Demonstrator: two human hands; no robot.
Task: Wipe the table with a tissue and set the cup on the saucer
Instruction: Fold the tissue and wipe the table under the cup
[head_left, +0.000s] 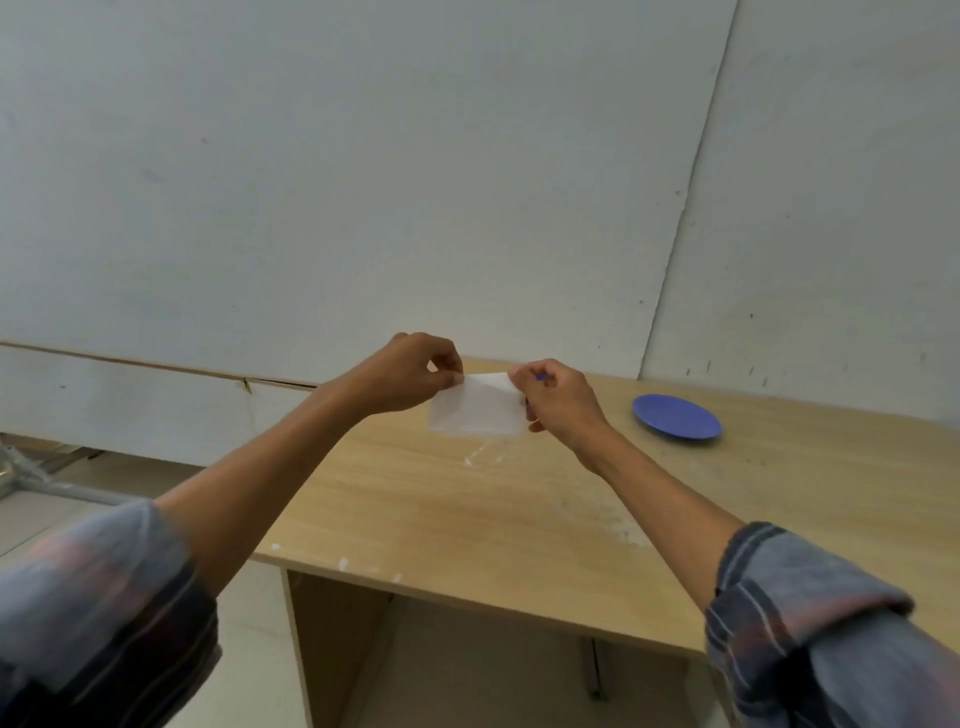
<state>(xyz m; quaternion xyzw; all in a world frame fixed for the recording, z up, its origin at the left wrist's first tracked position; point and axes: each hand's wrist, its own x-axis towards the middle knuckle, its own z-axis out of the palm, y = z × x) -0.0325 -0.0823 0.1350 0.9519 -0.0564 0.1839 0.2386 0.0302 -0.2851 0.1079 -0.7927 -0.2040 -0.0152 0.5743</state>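
Tissue, a thin white paper sheet (477, 410), hangs above the light wooden table (467, 509), pinched at its top corners by the left hand (410, 376) and right hand (558, 402), and may tear if pulled apart too hard.

What I cannot see well from here

The right hand (558, 402) hides a small blue thing (541, 377) at its 11 o'clock; I cannot tell what it is. I see no cup anywhere. The tissue (478, 404) covers a bit of the table (467, 509) behind it. The table runs off the picture at 3 o'clock. Both sleeves (104, 613) are cut off at the bottom edge, and the left one is blurry. At 9 o'clock, some grey metal bars (47, 486) are too blurry to name.
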